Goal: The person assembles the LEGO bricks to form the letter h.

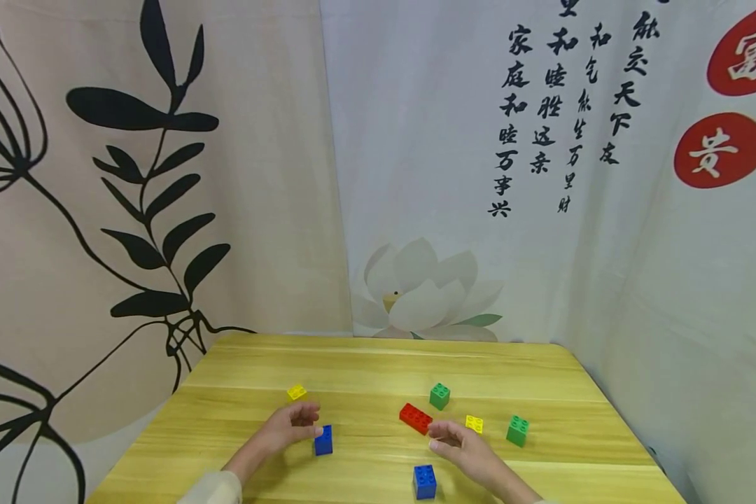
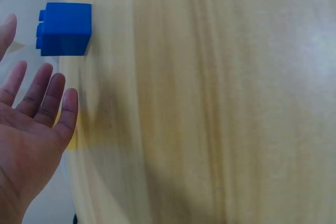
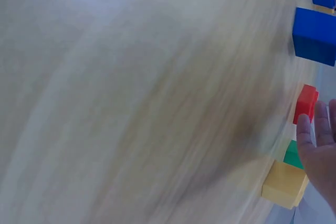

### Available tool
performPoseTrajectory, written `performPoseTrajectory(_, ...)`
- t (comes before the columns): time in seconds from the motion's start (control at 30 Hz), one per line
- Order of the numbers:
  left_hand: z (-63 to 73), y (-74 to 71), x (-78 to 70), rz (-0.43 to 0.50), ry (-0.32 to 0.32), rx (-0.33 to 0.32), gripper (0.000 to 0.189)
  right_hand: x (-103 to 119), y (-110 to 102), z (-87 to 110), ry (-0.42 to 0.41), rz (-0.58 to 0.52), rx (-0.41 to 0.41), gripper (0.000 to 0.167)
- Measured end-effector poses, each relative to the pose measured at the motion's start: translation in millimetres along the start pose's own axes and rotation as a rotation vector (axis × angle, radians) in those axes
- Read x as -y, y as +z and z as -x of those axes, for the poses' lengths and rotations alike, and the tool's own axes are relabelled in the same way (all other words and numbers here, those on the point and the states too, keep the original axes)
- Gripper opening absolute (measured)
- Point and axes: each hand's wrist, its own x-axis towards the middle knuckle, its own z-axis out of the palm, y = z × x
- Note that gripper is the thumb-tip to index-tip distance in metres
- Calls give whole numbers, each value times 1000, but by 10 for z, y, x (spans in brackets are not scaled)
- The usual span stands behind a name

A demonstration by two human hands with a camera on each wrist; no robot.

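Note:
My left hand (image 1: 290,425) hovers over the table's left half, thumb tip overlapping a blue brick (image 1: 323,441) in the head view. The left wrist view shows its fingers (image 2: 39,93) spread and slightly bent, apart from the blue brick (image 2: 65,29). A yellow brick (image 1: 297,392) sits just beyond this hand. Fingertips of my right hand (image 1: 463,448) come right at the end of a red brick (image 1: 415,418). In the right wrist view that hand's fingers (image 3: 323,124) look loosely extended and hold nothing. Another blue brick (image 1: 425,482) stands nearer me, below the right hand.
Past the right hand lie a small yellow brick (image 1: 474,424) and a green brick (image 1: 517,430). A second green brick (image 1: 439,396) stands behind the red one. The wooden table (image 1: 365,364) ends at a printed curtain (image 1: 277,175) along the back.

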Motion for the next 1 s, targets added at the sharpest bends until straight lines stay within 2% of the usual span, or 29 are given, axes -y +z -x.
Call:
performPoseTrajectory(0.23,-10,33,81,26,-22,43,66,-44,15,44,-36,-38,70,51)
performPoseTrajectory(0.43,-4,45,86,25,-30,49,64,-91,6,66,-5,-27,97,50)
performPoseTrajectory(0.67,-6,65,87,-18,-30,47,61,-161,-8,70,42,-45,137,54)
performPoseTrajectory(1.0,16,55,111,6,-6,64,58,-228,-10,69,78,-38,198,53)
